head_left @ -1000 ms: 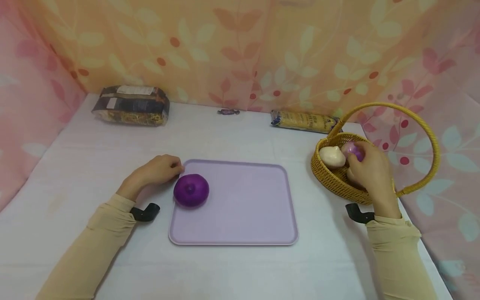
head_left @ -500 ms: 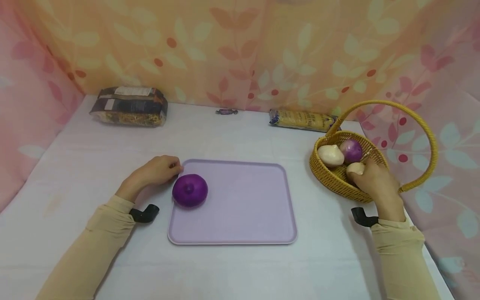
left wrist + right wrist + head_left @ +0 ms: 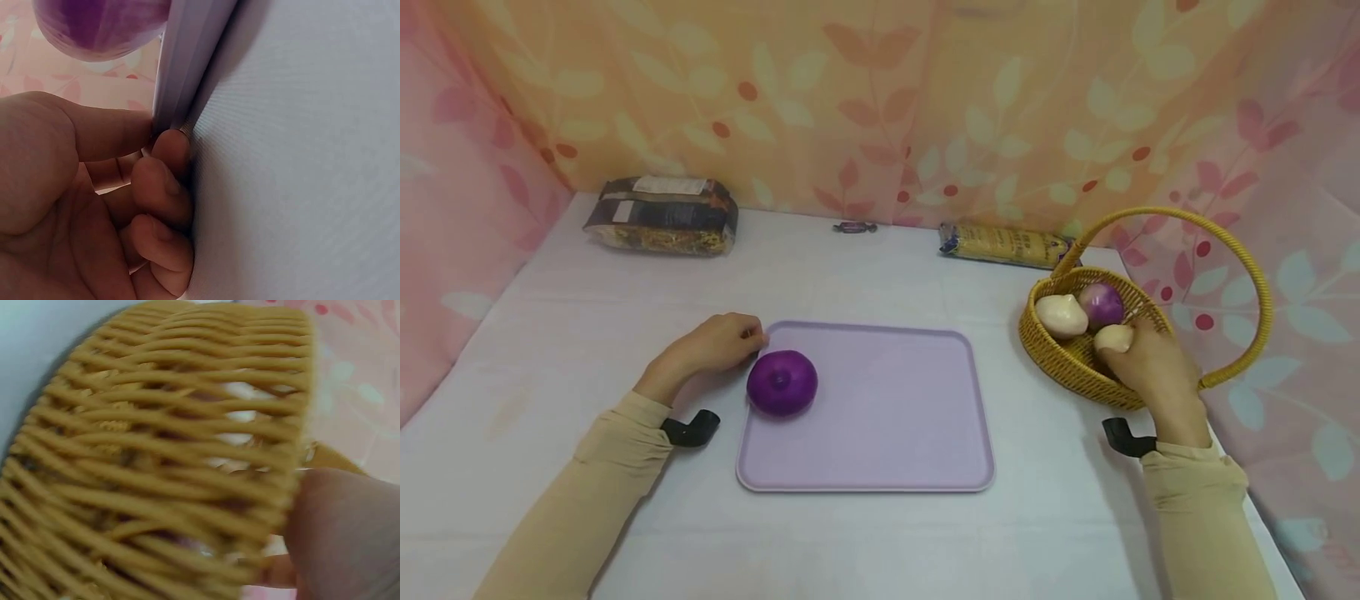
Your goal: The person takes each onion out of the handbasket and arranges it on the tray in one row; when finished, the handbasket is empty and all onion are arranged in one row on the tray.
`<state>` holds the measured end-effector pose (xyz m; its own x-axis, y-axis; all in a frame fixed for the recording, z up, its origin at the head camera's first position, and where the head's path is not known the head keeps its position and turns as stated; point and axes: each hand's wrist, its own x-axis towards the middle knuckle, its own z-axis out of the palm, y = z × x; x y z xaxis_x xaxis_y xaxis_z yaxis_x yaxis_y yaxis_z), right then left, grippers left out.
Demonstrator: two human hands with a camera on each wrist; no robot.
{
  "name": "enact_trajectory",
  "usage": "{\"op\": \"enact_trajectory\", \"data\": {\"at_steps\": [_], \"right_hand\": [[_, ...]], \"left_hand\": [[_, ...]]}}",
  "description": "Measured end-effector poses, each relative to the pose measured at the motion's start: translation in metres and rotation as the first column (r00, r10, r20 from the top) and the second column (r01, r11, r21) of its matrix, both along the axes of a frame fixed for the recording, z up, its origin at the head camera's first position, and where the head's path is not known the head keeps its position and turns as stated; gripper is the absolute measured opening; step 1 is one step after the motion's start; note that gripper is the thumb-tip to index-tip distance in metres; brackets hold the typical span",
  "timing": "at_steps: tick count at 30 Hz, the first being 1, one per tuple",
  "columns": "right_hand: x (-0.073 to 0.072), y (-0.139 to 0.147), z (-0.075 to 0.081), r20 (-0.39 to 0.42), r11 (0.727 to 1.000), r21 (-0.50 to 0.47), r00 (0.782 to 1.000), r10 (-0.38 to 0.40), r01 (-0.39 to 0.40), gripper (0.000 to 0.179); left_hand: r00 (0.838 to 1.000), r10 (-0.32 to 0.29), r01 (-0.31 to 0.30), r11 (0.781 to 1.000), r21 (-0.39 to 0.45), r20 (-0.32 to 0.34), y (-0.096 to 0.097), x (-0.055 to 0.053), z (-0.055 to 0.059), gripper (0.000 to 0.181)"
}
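In the head view, my left hand (image 3: 718, 343) holds the upper left corner of a lilac tray (image 3: 880, 408). The left wrist view shows the thumb (image 3: 115, 132) on its rim and curled fingertips at its underside. A glossy purple onion (image 3: 782, 382) sits on the tray beside that hand. Over on the right, my right hand (image 3: 1157, 358) reaches into a yellow wicker basket (image 3: 1067, 367) and grips a pale white onion (image 3: 1115, 337). Another white onion (image 3: 1062, 316) and a purple-and-white onion (image 3: 1101, 304) lie beside it. Basket weave (image 3: 156, 437) hides most of the right fingers.
The basket's tall handle (image 3: 1266, 308) arches over its right side. Along the back lie a dark food bag (image 3: 662, 214), a small wrapped candy (image 3: 854, 227) and a long yellow packet (image 3: 1003, 245). Floral cloth (image 3: 880, 108) stands behind the white table (image 3: 865, 542).
My right hand has let go of the purple-and-white onion and moved nearer in the basket, onto the pale white onion. The left hand has stayed at the tray's corner.
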<state>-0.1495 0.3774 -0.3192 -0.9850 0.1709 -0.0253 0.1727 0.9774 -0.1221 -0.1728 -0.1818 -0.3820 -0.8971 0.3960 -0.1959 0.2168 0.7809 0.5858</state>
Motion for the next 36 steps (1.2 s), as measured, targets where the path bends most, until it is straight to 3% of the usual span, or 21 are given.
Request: {"op": "enact_trajectory", "data": {"at_steps": [3,7,10,13,21,29,32,36], "right_hand": [[0.003,-0.009,0.005,-0.136,1.0,0.003,0.991,0.015,-0.014,0.065],[0.005,-0.035,0.021,-0.271,0.994,-0.053,0.96,0.075,-0.093,0.063],[0.006,-0.061,0.032,-0.327,0.971,-0.119,0.931,0.161,-0.209,0.064],[0.006,-0.088,0.035,-0.372,0.93,-0.137,0.888,0.271,-0.341,0.063],[0.007,-0.155,0.012,-0.327,0.802,-0.071,0.774,0.543,-0.593,0.066],[0.015,-0.208,-0.022,-0.231,0.671,-0.056,0.664,0.712,-0.739,0.068],[0.017,-0.219,-0.03,-0.215,0.648,-0.073,0.647,0.732,-0.758,0.069],[0.018,-0.228,-0.037,-0.202,0.636,-0.093,0.64,0.742,-0.766,0.068]], "left_hand": [[1.0,0.002,-0.002,1.0,0.0,0.001,0.0,0.0,0.001,0.021],[1.0,0.002,-0.002,1.0,-0.006,-0.009,-0.001,0.0,0.002,0.02],[1.0,0.001,-0.001,1.0,-0.012,-0.014,-0.001,0.0,0.003,0.019],[1.0,0.004,-0.005,1.0,-0.012,-0.007,0.0,0.0,0.003,0.019],[1.0,0.001,-0.001,1.0,0.007,0.006,0.001,0.002,0.003,0.02],[1.0,0.011,-0.012,1.0,0.014,0.02,0.001,0.0,-0.002,0.02],[1.0,0.013,-0.014,1.0,0.012,0.022,0.001,-0.001,-0.002,0.021],[1.0,0.009,-0.01,1.0,0.012,0.016,0.0,0.0,-0.001,0.021]]}}
